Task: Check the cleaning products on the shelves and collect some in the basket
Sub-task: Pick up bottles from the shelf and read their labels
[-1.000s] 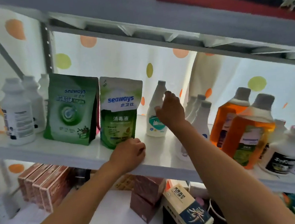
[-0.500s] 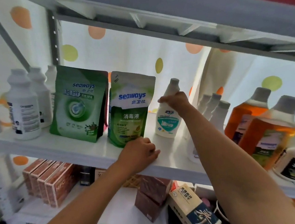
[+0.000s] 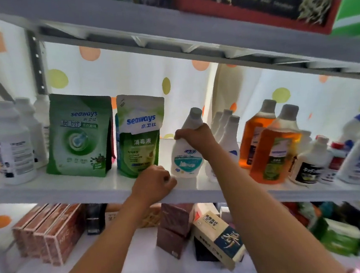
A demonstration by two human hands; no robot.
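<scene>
The right hand (image 3: 193, 136) grips the shoulder of a white plastic bottle with a grey cap and teal label (image 3: 186, 157), which stands on the white middle shelf (image 3: 70, 189). At its 9 o'clock stands a green-and-white "seaways" refill pouch (image 3: 141, 135). The left hand (image 3: 154, 185) rests on the shelf's front edge, fingers curled and holding nothing, at the bottle's 7 o'clock. Amber bottles (image 3: 273, 145) stand at 3 o'clock

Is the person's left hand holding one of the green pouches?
No, the left hand rests curled on the shelf edge, just in front of the pouch.
</scene>
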